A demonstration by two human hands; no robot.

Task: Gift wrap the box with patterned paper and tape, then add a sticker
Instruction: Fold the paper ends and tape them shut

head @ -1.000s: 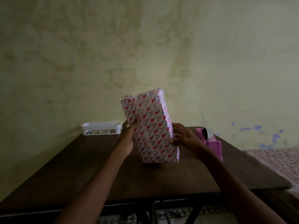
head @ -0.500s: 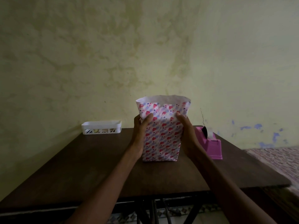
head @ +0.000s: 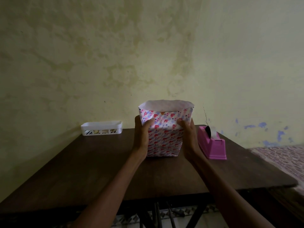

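The box wrapped in heart-patterned paper (head: 164,139) stands upright on the dark wooden table (head: 102,168). Its top end is unfolded, with the white inside of the paper showing as an open sleeve. My left hand (head: 142,135) grips the box's left side, thumb curled over the front. On the other side, my right hand (head: 188,137) grips it the same way. A pink tape dispenser (head: 213,144) with a roll of clear tape sits just right of my right hand.
A white slotted tray (head: 101,128) holding small items sits at the table's back left, against the stained wall. The table's right edge drops off toward a patterned floor covering (head: 283,157).
The box went from tilted in the air to standing upright on the table with its open end up. Both hands moved to its sides, thumbs sliding down the front.
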